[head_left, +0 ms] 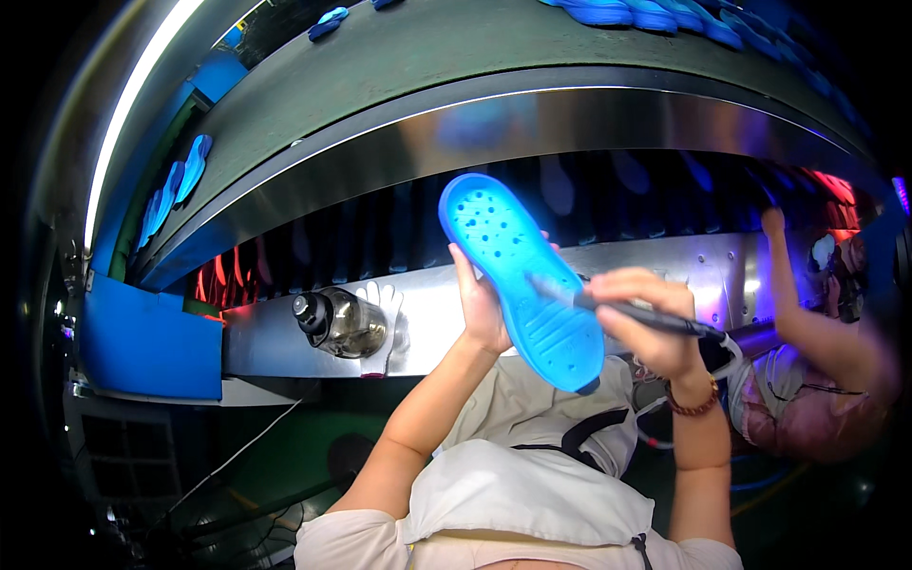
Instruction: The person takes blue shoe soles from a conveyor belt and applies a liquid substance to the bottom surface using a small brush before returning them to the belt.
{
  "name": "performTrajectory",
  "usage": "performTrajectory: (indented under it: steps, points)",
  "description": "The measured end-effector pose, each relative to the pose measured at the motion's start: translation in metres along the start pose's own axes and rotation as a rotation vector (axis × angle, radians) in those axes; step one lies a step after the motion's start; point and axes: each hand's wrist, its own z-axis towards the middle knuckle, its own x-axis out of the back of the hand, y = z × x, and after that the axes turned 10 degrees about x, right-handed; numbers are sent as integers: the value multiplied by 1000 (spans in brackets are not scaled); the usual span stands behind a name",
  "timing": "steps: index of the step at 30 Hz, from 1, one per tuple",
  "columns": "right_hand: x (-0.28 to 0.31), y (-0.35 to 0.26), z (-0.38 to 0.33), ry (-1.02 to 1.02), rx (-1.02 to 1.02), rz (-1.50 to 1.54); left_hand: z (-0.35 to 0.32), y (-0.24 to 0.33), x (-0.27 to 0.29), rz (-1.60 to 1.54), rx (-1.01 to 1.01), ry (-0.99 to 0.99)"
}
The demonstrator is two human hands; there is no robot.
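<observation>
Two bare hands meet at a bright blue shoe sole, raised in front of the person's lap, near the metal surface. At the sole's left edge, the left hand grips it, thumb along the near side and fingers wrapping behind. At its right, the right hand pinches a dark pen-like tool, whose blurred tip lies over the sole's middle; contact cannot be told. A pale cable hangs by that wrist.

Left of the sole, a black-capped bottle stands beside a white glove. Beyond the sole, a belt carries more blue soles; well to its right is a co-worker's arm.

With only the left hand supporting it, the sole could twist if that grip loosens, letting the tip skid across the ribs. A cable snag could jerk the tool off line. A leftward swing of the forearm might topple the bottle.
</observation>
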Motion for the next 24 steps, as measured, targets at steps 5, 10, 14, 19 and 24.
performTrajectory:
  steps: [5, 10, 14, 19, 24]
  points:
    - [-11, -16, -11, -322, 190, 106, 0, 12, -7, 103, -91, -3]
    - [5, 3, -16, -188, 64, 33, -6, 26, -24, 50, -93, -22]
    - [2, -4, -25, -280, 87, 263, -2, 42, -32, 166, -89, -11]
    - [-5, 19, -33, 128, -165, 686, 1, 48, -48, -102, 95, -161]
    - [-27, -10, -32, 202, -147, 415, -11, 4, -56, 144, -38, -92]
